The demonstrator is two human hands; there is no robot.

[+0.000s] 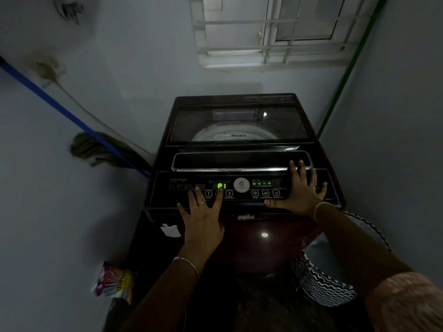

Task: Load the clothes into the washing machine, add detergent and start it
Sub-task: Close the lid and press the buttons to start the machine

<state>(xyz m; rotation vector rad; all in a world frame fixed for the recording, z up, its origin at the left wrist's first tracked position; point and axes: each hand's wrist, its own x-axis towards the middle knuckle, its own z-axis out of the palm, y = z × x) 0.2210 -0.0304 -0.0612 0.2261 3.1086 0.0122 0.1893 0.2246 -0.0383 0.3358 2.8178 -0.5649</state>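
Dark washing machine [239,125], left hand [203,216] splayed on control panel [172,188], right hand [300,190] likewise, grips apart

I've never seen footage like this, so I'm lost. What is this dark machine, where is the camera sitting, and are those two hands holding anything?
There is one picture, taken by a camera worn on a person's head and looking down at their own hands. The dark box is a top-loading washing machine, and its glass lid is closed. Along its front runs the control panel, where a lit display reads P1. The left hand lies open on the panel, its forefinger over a button between those marked 1 and 3. The right hand rests flat at the panel's right end. Neither holds anything. On the floor are a colourful packet, probably detergent, on the left and a patterned laundry basket on the right.
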